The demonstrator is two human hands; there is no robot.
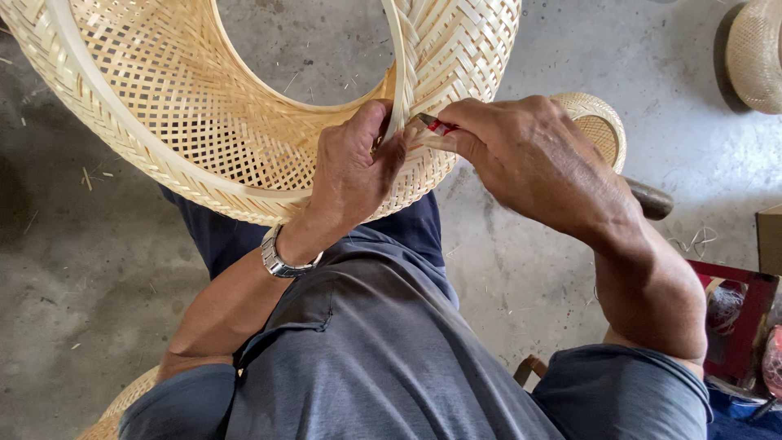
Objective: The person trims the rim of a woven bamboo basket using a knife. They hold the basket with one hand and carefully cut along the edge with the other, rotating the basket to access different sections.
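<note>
A large woven bamboo basket is filling the upper left of the view, lying tipped so its open mouth is facing the camera and its rounded body is running up and out of the top edge, where it is cut off. It is resting over the person's lap, above a bare grey concrete floor scattered with thin bamboo slivers. The person is wearing a grey shirt and dark blue trousers. The right hand is closing around a small tool with a red band, its tip pointing left into the basket's rim; most of the tool is hidden inside the fist. The left hand, with a metal wristwatch on its wrist, is clamping the rim, thumb pressing a pale bamboo strip against the weave. The two hands are working close together, nearly touching. A smaller woven basket is sitting behind the right hand, another is cut off at the upper right corner, and a red box is showing at the right edge, its contents hard to make out.
</note>
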